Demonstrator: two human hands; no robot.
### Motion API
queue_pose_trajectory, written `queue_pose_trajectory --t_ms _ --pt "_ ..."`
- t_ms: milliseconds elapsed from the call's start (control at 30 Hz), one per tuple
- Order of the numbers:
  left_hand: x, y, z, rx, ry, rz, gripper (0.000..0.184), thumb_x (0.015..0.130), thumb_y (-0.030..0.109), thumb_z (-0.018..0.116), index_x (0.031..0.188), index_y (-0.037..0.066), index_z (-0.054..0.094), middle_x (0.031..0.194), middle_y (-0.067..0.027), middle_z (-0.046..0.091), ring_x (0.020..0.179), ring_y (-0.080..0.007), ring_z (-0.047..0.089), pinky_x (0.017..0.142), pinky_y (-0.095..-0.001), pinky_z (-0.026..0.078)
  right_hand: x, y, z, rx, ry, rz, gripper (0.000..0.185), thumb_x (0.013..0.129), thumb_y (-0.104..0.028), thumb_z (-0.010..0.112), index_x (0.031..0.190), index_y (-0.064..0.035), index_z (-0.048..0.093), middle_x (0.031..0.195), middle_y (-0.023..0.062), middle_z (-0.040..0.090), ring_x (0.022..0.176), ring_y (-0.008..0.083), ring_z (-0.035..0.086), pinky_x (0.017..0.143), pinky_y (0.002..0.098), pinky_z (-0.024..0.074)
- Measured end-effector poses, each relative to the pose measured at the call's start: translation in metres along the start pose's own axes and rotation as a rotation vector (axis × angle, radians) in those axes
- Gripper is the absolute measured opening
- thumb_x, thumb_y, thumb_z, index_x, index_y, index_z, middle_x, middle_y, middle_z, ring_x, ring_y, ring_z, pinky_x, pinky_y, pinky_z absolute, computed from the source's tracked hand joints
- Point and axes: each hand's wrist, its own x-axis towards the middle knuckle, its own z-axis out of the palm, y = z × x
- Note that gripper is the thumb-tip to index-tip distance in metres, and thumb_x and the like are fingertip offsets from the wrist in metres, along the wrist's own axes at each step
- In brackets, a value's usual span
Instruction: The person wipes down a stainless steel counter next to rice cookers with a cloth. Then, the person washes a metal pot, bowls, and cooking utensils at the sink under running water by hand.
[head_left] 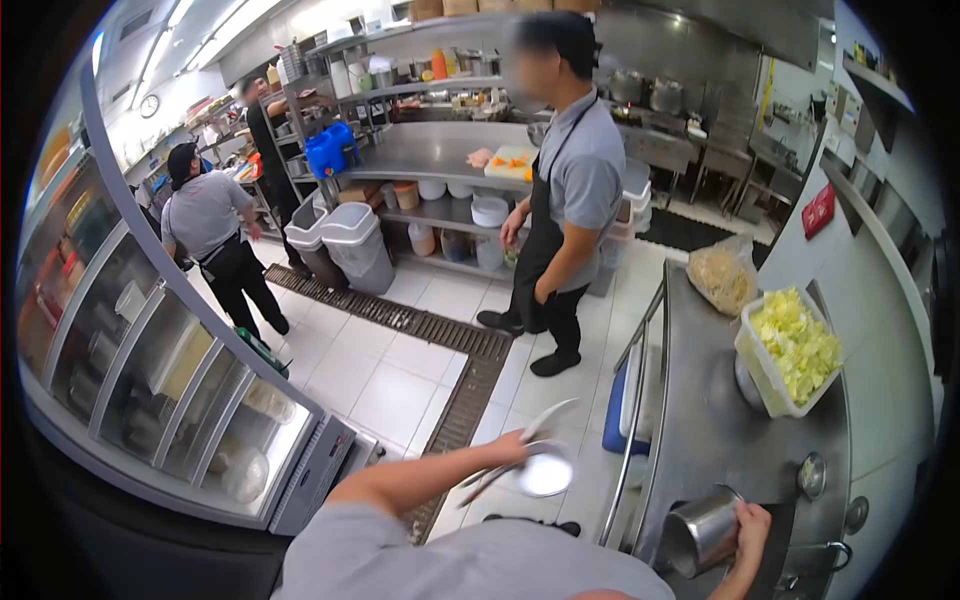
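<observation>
My left hand (512,450) is closed around a shiny round metal piece (547,470), like a lid or shallow dish, held over the floor. A long pale curved blade-like piece (550,415) and a dark thin handle (485,484) also stick out of that grip; blur hides their exact kind. In my right hand (752,527) is a stainless steel pot (700,532), tilted on its side with its mouth turned left, over the near end of the steel counter (705,430). My fingers wrap its right side.
Farther along the counter are a white tub of chopped greens (790,355), a plastic bag of food (722,275) and a small metal bowl (811,476). A co-worker (575,190) stands ahead; two others are at left. A glass-door fridge (150,330) lines the left. A floor drain grate (400,317) crosses the tiles.
</observation>
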Motion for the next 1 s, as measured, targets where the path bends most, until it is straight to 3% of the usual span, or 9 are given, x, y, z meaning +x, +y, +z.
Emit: queue_pose_trajectory --t_ms 133,167,200,333,433,467,600,733,1000 --pt "-0.129 -0.129 -0.040 -0.013 0.483 -0.535 0.042 0.067 0.014 0.058 0.108 0.004 0.054 0.097 -0.0201 0.060 0.090 -0.0318 0.059 0.076 -0.0391 0.047 -0.025 -0.112 0.112 -0.320 -0.388 -0.248 0.026 0.068 -0.023 0.069 0.072 0.0021 0.062 0.057 0.0045 0.054 0.055 0.0115 0.049 0.052 0.0292 0.0396" --pt "-0.128 -0.278 -0.013 -0.011 0.647 -0.588 0.042 0.066 0.013 0.059 0.107 0.001 0.053 0.097 -0.0202 0.060 0.086 -0.0319 0.060 0.073 -0.0398 0.048 -0.039 -0.142 0.139 -0.359 -0.556 -0.220 0.030 0.066 -0.026 0.071 0.075 0.0015 0.064 0.058 0.0067 0.057 0.057 0.0126 0.052 0.054 0.0296 0.0418" --pt "-0.184 -0.211 -0.035 -0.119 0.500 -0.715 0.046 0.064 0.009 0.059 0.107 -0.004 0.050 0.096 -0.0232 0.059 0.082 -0.0313 0.061 0.069 -0.0391 0.048 -0.030 -0.124 0.166 -0.404 -0.692 -0.337 0.033 0.065 -0.029 0.072 0.078 0.0003 0.065 0.060 0.0087 0.058 0.058 0.0140 0.055 0.055 0.0300 0.0430" --pt "-0.266 -0.334 0.039 -1.026 1.113 -0.946 0.017 0.064 0.000 0.055 0.080 -0.004 0.055 0.063 -0.0137 0.053 0.058 -0.0256 0.057 0.045 -0.0402 0.042 -0.007 -0.039 0.287 -0.664 -0.955 -0.440 0.040 0.064 -0.038 0.073 0.082 -0.0031 0.067 0.068 0.0145 0.062 0.061 0.0204 0.059 0.060 0.0305 0.0453" --pt "-0.296 -0.432 0.121 -1.495 1.321 -0.798 0.028 0.065 -0.002 0.049 0.093 -0.003 0.047 0.070 -0.0126 0.049 0.056 -0.0266 0.052 0.044 -0.0400 0.041 -0.005 0.016 0.333 -0.838 -0.917 -0.565 0.039 0.064 -0.041 0.072 0.085 -0.0080 0.067 0.075 0.0152 0.063 0.071 0.0280 0.060 0.065 0.0328 0.0468" --pt "-0.306 -0.444 0.140 -1.637 1.307 -0.852 0.035 0.066 -0.004 0.047 0.100 -0.003 0.045 0.075 -0.0139 0.050 0.057 -0.0272 0.052 0.045 -0.0399 0.042 -0.008 0.031 0.341 -0.890 -0.878 -0.507 0.034 0.067 -0.042 0.068 0.084 -0.0119 0.068 0.078 0.0133 0.064 0.079 0.0302 0.060 0.083 0.0407 0.0414" --pt "-0.330 -0.407 0.169 -1.716 1.491 -0.895 0.034 0.062 0.002 0.045 0.096 0.001 0.045 0.073 -0.0159 0.047 0.056 -0.0299 0.049 0.045 -0.0397 0.041 0.006 0.109 0.358 -1.140 -0.795 -0.734 0.032 0.073 -0.045 0.059 0.081 -0.0156 0.068 0.081 0.0090 0.064 0.091 0.0265 0.058 0.095 0.0635 0.0092" --pt "-0.340 -0.407 0.175 -1.750 1.469 -0.956 0.033 0.064 -0.002 0.047 0.097 0.001 0.045 0.077 -0.0172 0.049 0.053 -0.0303 0.048 0.042 -0.0397 0.038 -0.001 0.130 0.346 -1.142 -0.711 -0.568 0.024 0.072 -0.041 0.061 0.081 -0.0199 0.069 0.085 0.0090 0.065 0.095 0.0271 0.057 0.098 0.0632 0.0048" --pt "-0.337 -0.410 0.150 -1.685 1.618 -0.885 0.037 0.062 -0.005 0.051 0.098 -0.003 0.047 0.076 -0.0176 0.050 0.053 -0.0316 0.050 0.043 -0.0403 0.040 -0.007 0.133 0.331 -0.954 -0.735 -0.356 0.031 0.065 -0.031 0.070 0.085 -0.0074 0.067 0.083 0.0164 0.063 0.082 0.0315 0.060 0.077 0.0394 0.0442"
